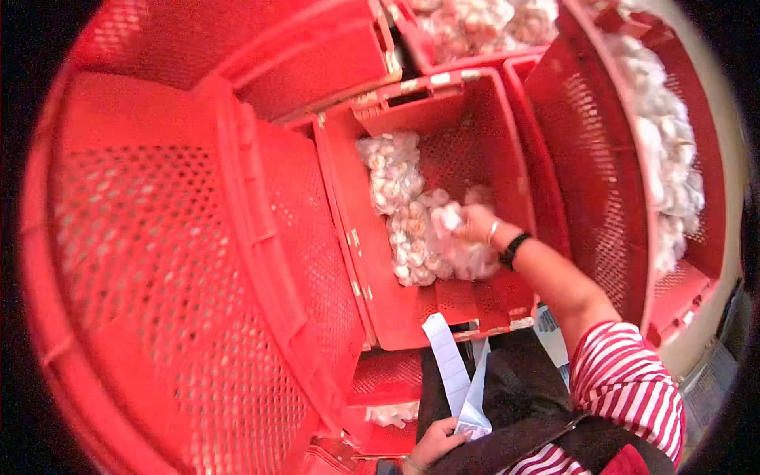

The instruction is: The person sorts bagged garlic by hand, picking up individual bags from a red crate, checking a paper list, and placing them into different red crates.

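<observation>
My right hand point(476, 225) reaches down into a red plastic crate point(372, 324) in the middle of the view. Its fingers are closed on a clear bag of garlic point(469, 255) at the crate's right side. Beside it in the same crate lie more bags of garlic point(394, 178), white bulbs showing through the plastic. Low in the view, my left hand point(435, 443) is closed on a folded strip of white labels point(450, 368), whose free end stands up by the crate's near edge.
Large perforated red crates point(158, 261) crowd the left side. On the right a tilted crate point(586, 119) stands by a stack of white garlic bags point(669, 142). Another crate of garlic point(483, 28) is at the back. A lower crate point(388, 376) holds something white.
</observation>
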The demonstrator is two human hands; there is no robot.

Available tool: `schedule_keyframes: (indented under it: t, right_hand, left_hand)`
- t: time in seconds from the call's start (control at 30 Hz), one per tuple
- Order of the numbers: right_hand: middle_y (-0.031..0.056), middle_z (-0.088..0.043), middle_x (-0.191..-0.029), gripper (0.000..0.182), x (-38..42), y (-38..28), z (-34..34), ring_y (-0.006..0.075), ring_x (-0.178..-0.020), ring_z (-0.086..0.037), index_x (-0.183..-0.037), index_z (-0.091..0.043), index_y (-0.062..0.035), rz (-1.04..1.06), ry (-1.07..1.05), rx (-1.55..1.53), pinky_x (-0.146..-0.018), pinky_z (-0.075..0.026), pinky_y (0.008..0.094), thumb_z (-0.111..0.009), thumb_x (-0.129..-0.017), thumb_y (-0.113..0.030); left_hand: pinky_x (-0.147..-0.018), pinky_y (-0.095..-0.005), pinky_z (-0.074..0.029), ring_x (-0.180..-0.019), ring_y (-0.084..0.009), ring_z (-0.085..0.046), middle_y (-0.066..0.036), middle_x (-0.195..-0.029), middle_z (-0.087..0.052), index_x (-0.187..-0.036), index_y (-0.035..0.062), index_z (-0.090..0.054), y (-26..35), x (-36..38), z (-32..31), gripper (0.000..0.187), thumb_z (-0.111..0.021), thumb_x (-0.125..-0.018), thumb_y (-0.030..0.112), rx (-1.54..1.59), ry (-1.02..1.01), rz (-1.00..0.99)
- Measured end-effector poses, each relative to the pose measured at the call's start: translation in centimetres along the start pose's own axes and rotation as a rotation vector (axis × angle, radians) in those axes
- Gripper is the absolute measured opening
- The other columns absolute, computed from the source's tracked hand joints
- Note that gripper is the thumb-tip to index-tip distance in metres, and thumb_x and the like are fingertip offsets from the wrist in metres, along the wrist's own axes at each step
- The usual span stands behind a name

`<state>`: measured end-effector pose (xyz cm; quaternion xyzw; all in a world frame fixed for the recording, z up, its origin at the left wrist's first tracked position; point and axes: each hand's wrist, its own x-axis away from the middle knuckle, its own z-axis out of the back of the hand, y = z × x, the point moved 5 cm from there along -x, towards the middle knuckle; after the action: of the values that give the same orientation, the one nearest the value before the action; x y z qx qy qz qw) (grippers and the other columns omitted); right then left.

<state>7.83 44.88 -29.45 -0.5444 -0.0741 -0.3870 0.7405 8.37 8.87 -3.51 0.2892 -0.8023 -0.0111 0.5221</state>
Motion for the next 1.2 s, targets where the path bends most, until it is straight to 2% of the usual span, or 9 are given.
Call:
schedule_keyframes:
  t: [0.07,0.3,0.53,0.6,0.7,0.73,0.87,1.03,1.2]
  right_hand:
    - [0.006,-0.065,-0.086,0.027,6.9,-2.5,0.1,0.0143,-0.076,-0.062,-0.099,-0.062,-0.0046,-0.31,-0.06,-0.626,-0.067,-0.051,0.0299,-0.065,-0.074,-0.014]
    - [0.01,-0.063,-0.1,0.036,29.8,-16.7,10.4,0.0217,-0.09,-0.062,-0.108,-0.056,0.0001,-0.234,0.029,-1.681,-0.08,-0.05,0.0355,-0.06,-0.075,-0.015]
    - [0.0135,-0.059,-0.107,0.052,41.8,-20.1,31.4,0.0233,-0.096,-0.059,-0.117,-0.047,0.003,0.4,0.731,-1.276,-0.084,-0.048,0.0338,-0.051,-0.085,-0.037]
    - [0.0142,-0.057,-0.11,0.052,43.5,-14.0,35.8,0.022,-0.098,-0.058,-0.119,-0.047,0.0025,0.07,1.408,0.078,-0.085,-0.046,0.0326,-0.059,-0.083,-0.032]
    - [0.0114,-0.06,-0.105,0.046,43.0,-21.4,28.1,0.0176,-0.095,-0.057,-0.113,-0.053,-0.0007,0.516,1.062,-0.202,-0.081,-0.046,0.0302,-0.07,-0.071,-0.007]
    - [0.0089,-0.061,-0.101,0.04,43.5,-25.4,23.7,0.0185,-0.092,-0.059,-0.106,-0.058,-0.0025,0.238,0.773,-0.222,-0.08,-0.047,0.0307,-0.071,-0.069,-0.005]
    - [0.0131,-0.06,-0.087,0.034,41.3,-28.5,10.9,0.031,-0.081,-0.059,-0.095,-0.06,-0.0028,0.778,0.373,0.166,-0.07,-0.048,0.0378,-0.071,-0.064,-0.009]
    - [0.0114,-0.06,-0.073,0.008,37.5,-25.5,6.1,0.0286,-0.069,-0.06,-0.076,-0.064,-0.0054,0.587,0.309,-0.039,-0.062,-0.048,0.0349,-0.065,-0.071,-0.012]
    - [0.0011,-0.061,-0.069,0.014,27.2,-14.4,-0.5,0.0085,-0.06,-0.056,-0.081,-0.067,-0.0049,-0.261,-0.091,-0.866,-0.048,-0.044,0.0239,-0.066,-0.08,-0.019]
  left_hand:
    - [-0.078,-0.0253,-0.045,-0.086,-0.0083,-0.057,-0.002,-0.093,-0.065,-0.103,0.0006,-0.062,-0.1,1.3,-1.4,0.025,-0.062,-0.084,0.016,-0.119,-0.059,0.055]
    - [-0.087,-0.0267,-0.043,-0.098,-0.0123,-0.055,-0.004,-0.107,-0.061,-0.112,0.0008,-0.058,4.2,4.4,-7.4,0.03,-0.059,-0.083,0.009,-0.108,-0.2,-0.181]
    - [-0.079,-0.0273,-0.047,-0.088,-0.0107,-0.057,-0.003,-0.098,-0.062,-0.107,-0.0014,-0.058,10.3,6.8,-10.5,0.026,-0.058,-0.084,0.01,-0.019,0.102,-0.574]
    - [-0.079,-0.0272,-0.047,-0.087,-0.0129,-0.059,-0.005,-0.099,-0.062,-0.108,-0.0038,-0.056,11.4,6.8,-9.7,0.026,-0.055,-0.084,0.006,-0.219,0.254,-0.638]
    - [-0.078,-0.0265,-0.048,-0.086,-0.0116,-0.059,-0.005,-0.098,-0.063,-0.106,-0.0023,-0.057,13.2,6.8,-11.2,0.023,-0.055,-0.084,0.005,-0.181,0.205,-0.719]
    - [-0.076,-0.0258,-0.047,-0.085,-0.01,-0.058,-0.003,-0.096,-0.062,-0.105,-0.001,-0.058,13.6,6.8,-11.8,0.023,-0.056,-0.083,0.005,-0.185,0.175,-0.728]
    - [-0.074,-0.0249,-0.047,-0.084,-0.0077,-0.056,0.0,-0.092,-0.061,-0.104,0.0009,-0.058,13.7,5.9,-12.2,0.022,-0.055,-0.082,0.003,-0.261,0.07,-0.7]
    - [-0.071,-0.0235,-0.046,-0.08,-0.0068,-0.055,0.001,-0.089,-0.06,-0.1,0.0014,-0.059,12.4,5.5,-8.3,0.019,-0.056,-0.083,0.008,-0.5,0.124,-0.569]
    - [-0.071,-0.0267,-0.047,-0.079,-0.0099,-0.057,-0.004,-0.087,-0.063,-0.1,-0.0019,-0.06,8.5,4.9,-2.8,0.025,-0.06,-0.081,0.014,-0.364,0.208,-0.3]
